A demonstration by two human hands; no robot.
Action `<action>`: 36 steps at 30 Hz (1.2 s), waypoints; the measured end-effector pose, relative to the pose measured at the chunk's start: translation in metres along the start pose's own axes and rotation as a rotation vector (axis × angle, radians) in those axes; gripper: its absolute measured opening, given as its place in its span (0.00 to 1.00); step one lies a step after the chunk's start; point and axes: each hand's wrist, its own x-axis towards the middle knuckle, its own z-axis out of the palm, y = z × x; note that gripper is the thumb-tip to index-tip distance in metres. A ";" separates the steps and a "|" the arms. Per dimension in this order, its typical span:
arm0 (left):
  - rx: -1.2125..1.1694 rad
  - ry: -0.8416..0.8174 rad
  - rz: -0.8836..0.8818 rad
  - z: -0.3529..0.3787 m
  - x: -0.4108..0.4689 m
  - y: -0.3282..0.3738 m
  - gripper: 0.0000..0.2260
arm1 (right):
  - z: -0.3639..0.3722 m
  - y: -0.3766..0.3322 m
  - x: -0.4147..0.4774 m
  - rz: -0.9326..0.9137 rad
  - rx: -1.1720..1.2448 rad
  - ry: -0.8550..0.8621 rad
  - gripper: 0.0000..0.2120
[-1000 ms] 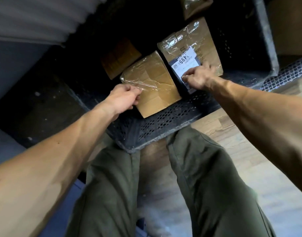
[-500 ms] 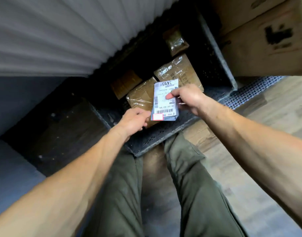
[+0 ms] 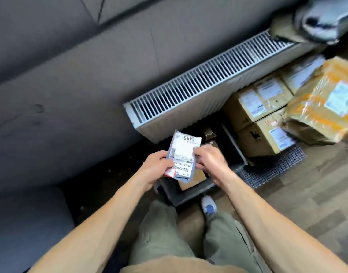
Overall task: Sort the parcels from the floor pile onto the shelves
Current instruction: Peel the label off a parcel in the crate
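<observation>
A small flat blue-grey parcel [image 3: 182, 152] with a white label reading 2495 is held up in front of me, above a dark plastic crate [image 3: 191, 196] on the floor. My left hand [image 3: 156, 168] grips its lower left edge. Its right edge is pinched by my right hand [image 3: 207, 160]. Brown parcels [image 3: 193, 179] lie in the crate, mostly hidden behind the hands and the held parcel.
A white radiator [image 3: 198, 85] runs along the grey wall. Stacked cardboard boxes [image 3: 258, 119] and a yellow-taped parcel [image 3: 323, 103] stand on a mesh mat [image 3: 277, 164] at the right. Wooden floor lies to the right; my legs and a shoe [image 3: 208, 206] are below.
The labelled parcel was lifted out of the crate by my right hand, and my left hand left the brown parcel and took hold of it too. The view rose and pulled back.
</observation>
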 end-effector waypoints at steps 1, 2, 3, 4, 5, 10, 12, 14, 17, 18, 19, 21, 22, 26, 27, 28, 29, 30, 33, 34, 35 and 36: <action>0.009 0.009 0.033 -0.008 -0.020 0.005 0.08 | 0.004 -0.008 -0.013 -0.024 0.028 -0.019 0.11; 0.025 0.013 0.068 -0.015 -0.040 0.011 0.09 | 0.006 -0.016 -0.024 -0.030 0.063 -0.055 0.10; 0.038 0.017 0.096 -0.024 -0.059 0.016 0.10 | 0.008 -0.024 -0.034 -0.029 0.111 -0.102 0.07; 0.042 0.024 0.127 -0.032 -0.078 0.022 0.10 | 0.010 -0.034 -0.045 -0.023 0.123 -0.146 0.07; 0.043 0.044 0.162 -0.040 -0.095 0.028 0.11 | 0.011 -0.041 -0.052 -0.040 0.103 -0.194 0.10; -0.126 0.404 0.423 -0.054 -0.174 0.064 0.17 | 0.004 -0.071 -0.102 -0.089 -0.022 -0.481 0.05; -0.259 0.523 0.510 -0.053 -0.202 0.075 0.16 | 0.008 -0.078 -0.127 -0.095 -0.005 -0.597 0.08; -0.367 0.591 0.574 -0.050 -0.227 0.083 0.13 | 0.016 -0.082 -0.151 -0.127 0.013 -0.720 0.15; -0.564 0.646 0.637 -0.042 -0.261 0.091 0.10 | 0.029 -0.085 -0.190 -0.169 0.026 -0.864 0.24; -0.630 0.647 0.658 -0.039 -0.273 0.093 0.09 | 0.032 -0.085 -0.199 -0.185 0.038 -0.905 0.25; -0.697 0.638 0.680 -0.037 -0.283 0.094 0.08 | 0.035 -0.085 -0.210 -0.193 0.070 -0.926 0.24; -0.804 0.603 0.715 -0.029 -0.300 0.092 0.06 | 0.041 -0.082 -0.228 -0.214 0.136 -0.918 0.21; -0.841 0.580 0.738 -0.025 -0.306 0.091 0.06 | 0.044 -0.080 -0.234 -0.225 0.168 -0.904 0.20; -0.866 0.496 0.798 0.003 -0.321 0.085 0.10 | 0.055 -0.071 -0.258 -0.254 0.252 -0.846 0.18; -0.845 0.507 0.785 0.010 -0.323 0.084 0.10 | 0.055 -0.068 -0.263 -0.253 0.243 -0.833 0.17; -0.819 0.529 0.773 0.016 -0.324 0.082 0.08 | 0.055 -0.065 -0.266 -0.252 0.221 -0.824 0.15; -0.802 0.546 0.768 0.021 -0.324 0.081 0.08 | 0.053 -0.062 -0.269 -0.248 0.196 -0.824 0.14; -0.787 0.560 0.769 0.024 -0.324 0.080 0.08 | 0.050 -0.060 -0.270 -0.248 0.174 -0.830 0.13; -0.767 0.574 0.781 0.028 -0.326 0.078 0.08 | 0.040 -0.056 -0.271 -0.247 0.134 -0.853 0.14; -0.755 0.577 0.784 0.029 -0.326 0.077 0.08 | 0.036 -0.055 -0.271 -0.246 0.129 -0.856 0.16; -0.745 0.578 0.787 0.030 -0.326 0.077 0.08 | 0.033 -0.056 -0.270 -0.242 0.129 -0.855 0.17; -0.736 0.582 0.786 0.030 -0.325 0.077 0.08 | 0.030 -0.056 -0.270 -0.240 0.133 -0.851 0.18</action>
